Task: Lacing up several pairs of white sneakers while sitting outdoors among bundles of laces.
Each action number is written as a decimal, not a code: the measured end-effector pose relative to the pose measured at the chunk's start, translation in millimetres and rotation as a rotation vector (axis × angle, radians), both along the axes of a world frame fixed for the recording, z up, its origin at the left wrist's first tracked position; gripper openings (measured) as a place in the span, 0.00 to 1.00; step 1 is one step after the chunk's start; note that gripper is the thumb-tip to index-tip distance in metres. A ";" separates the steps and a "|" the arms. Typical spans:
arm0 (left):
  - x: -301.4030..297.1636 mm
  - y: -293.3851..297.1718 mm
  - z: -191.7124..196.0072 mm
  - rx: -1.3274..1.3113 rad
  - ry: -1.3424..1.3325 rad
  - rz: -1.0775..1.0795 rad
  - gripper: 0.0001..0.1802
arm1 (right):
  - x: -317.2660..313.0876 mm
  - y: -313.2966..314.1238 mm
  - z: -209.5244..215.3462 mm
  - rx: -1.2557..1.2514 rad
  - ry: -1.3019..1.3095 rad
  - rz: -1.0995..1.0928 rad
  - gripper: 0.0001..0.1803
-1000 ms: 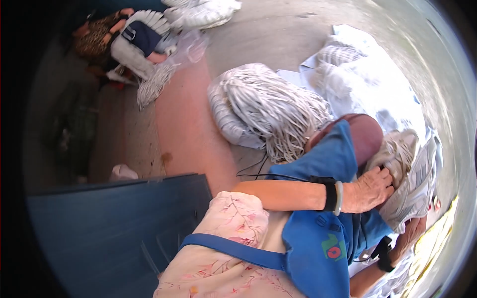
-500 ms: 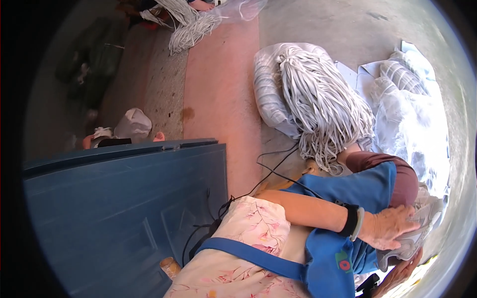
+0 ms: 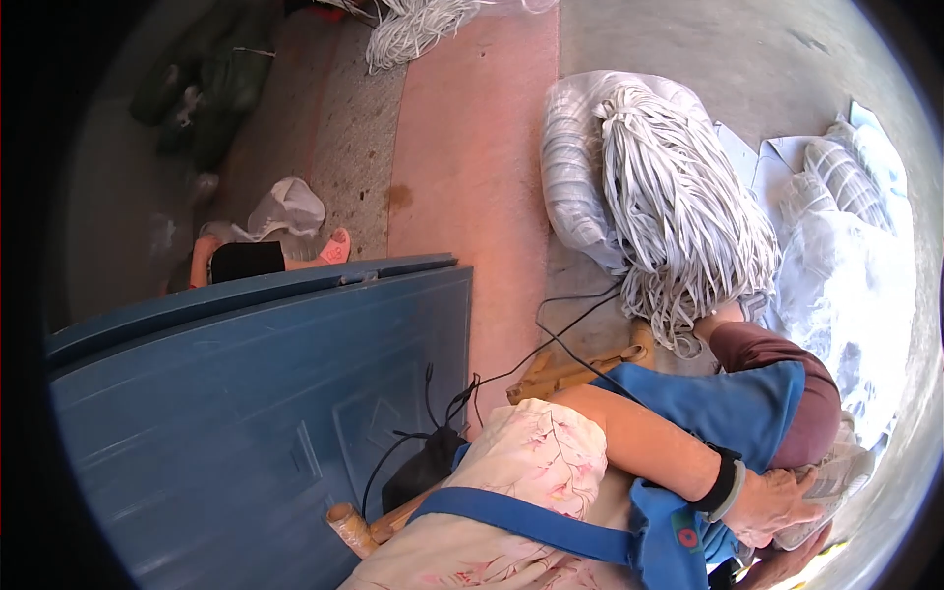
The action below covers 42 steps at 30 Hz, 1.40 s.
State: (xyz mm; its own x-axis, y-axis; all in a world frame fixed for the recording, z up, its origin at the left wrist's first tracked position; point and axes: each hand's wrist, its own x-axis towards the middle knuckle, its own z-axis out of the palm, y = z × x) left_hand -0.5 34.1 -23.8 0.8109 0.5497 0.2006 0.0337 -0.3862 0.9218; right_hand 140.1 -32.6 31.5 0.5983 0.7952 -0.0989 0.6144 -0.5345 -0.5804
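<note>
At the lower right, my left hand [image 3: 772, 503], below a black wristband and a pale bracelet, rests on a grey-white sneaker [image 3: 831, 482]. Its fingers are bent and drawn together against the shoe's upper. My right hand [image 3: 787, 568] is lower down, close to the shoe's underside, with its fingers mostly hidden. A maroon trouser leg [image 3: 811, 418] and a blue apron [image 3: 728, 393] lie beside my left forearm. Past the knee, a large bundle of white-grey cords [image 3: 678, 197] rests against a roll wrapped in clear plastic [image 3: 575, 167].
A blue panelled door [image 3: 246, 393] stands at the left. Black cables [image 3: 541, 344] run past a bamboo seat frame [image 3: 590, 374]. Clear plastic wrapping [image 3: 836, 265] lies at the right. Behind the door show a pink slipper [image 3: 335, 246] and a white bag [image 3: 287, 206]. More cords [image 3: 413, 34] lie at the top.
The view has turned, so the scene sits further right. My left hand's fingers, spread over the sneaker before, are now drawn closer together on it. The pink slipper shows more fully.
</note>
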 end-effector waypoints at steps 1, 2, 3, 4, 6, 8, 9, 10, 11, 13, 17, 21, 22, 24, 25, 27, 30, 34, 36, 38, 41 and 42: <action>-4.1 1.6 -1.0 -0.011 0.024 0.027 0.45 | -44.7 5.3 2.7 -0.008 0.035 0.021 0.23; -6.5 2.2 -2.9 -0.017 0.042 0.066 0.45 | -85.9 20.7 11.6 -0.014 0.064 0.036 0.23; -7.5 1.9 -5.3 -0.022 0.056 0.102 0.45 | -120.4 45.0 25.2 -0.021 0.087 0.048 0.23; -5.8 -2.0 -7.2 -0.032 0.063 0.117 0.45 | -145.6 76.2 41.9 -0.029 0.106 0.057 0.23; 14.2 -14.3 -8.7 0.231 0.223 0.179 0.47 | -155.8 91.1 46.4 -0.018 0.078 -0.015 0.23; 18.2 -16.8 -9.4 0.283 0.230 0.226 0.47 | -165.7 100.3 50.0 -0.017 0.101 -0.009 0.24; 20.2 -16.2 -11.8 0.335 0.232 0.264 0.48 | -170.7 105.2 51.1 -0.020 0.109 -0.008 0.24; 18.7 -13.3 -16.1 0.335 0.245 0.275 0.48 | -137.7 91.1 8.8 -0.017 0.131 -0.001 0.24; 17.0 -10.3 -21.1 0.234 0.233 0.199 0.47 | -83.7 68.9 -21.9 -0.016 0.154 0.007 0.24; 19.2 -5.9 -26.4 0.128 0.215 0.125 0.46 | -10.0 41.9 -30.6 -0.017 0.185 0.009 0.24; 33.4 -6.5 -27.5 0.029 0.222 0.093 0.43 | -2.0 45.9 -36.0 -0.011 0.219 -0.017 0.24; 37.1 -6.2 -37.1 0.013 0.124 0.023 0.43 | 2.1 48.0 -47.8 0.002 0.277 -0.040 0.25; 40.1 -9.6 -39.1 0.012 0.132 0.026 0.43 | 3.7 47.6 -51.6 0.003 0.296 -0.043 0.25; 48.5 -19.0 -42.5 0.131 0.094 0.148 0.43 | 8.3 44.2 -59.9 0.010 0.332 -0.054 0.25; 45.5 -15.3 -42.1 0.132 0.106 0.156 0.43 | 8.9 46.6 -64.4 0.011 0.354 -0.052 0.25; 40.3 -6.9 -40.3 0.162 0.120 0.087 0.44 | 10.4 51.4 -71.3 0.019 0.390 -0.052 0.25; 42.6 -6.9 -44.5 0.228 0.083 0.075 0.43 | 7.4 53.9 -78.3 0.027 0.433 -0.059 0.26; 51.5 -21.9 -38.5 -0.029 0.138 0.191 0.42 | 5.0 51.2 -84.5 0.035 0.458 -0.088 0.26; 56.4 -26.1 -38.8 -0.060 0.174 0.259 0.41 | 3.7 49.7 -86.2 0.037 0.466 -0.102 0.26; 46.2 -20.6 -40.1 0.059 0.170 0.215 0.40 | 3.5 49.8 -89.5 0.041 0.476 -0.117 0.27; 42.3 -16.9 -39.3 0.195 0.189 0.199 0.39 | 2.6 47.7 -92.8 0.045 0.491 -0.142 0.27; 42.9 -16.6 -38.7 0.214 0.212 0.224 0.38 | 2.4 46.4 -93.5 0.047 0.497 -0.153 0.27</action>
State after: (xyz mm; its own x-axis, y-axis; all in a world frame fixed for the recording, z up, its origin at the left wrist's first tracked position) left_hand 42.4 17.5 -62.5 0.7108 0.6824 0.1707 0.3207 -0.5304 0.7848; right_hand 142.5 13.8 -62.0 0.5980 0.7128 -0.3664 0.1758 -0.5627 -0.8077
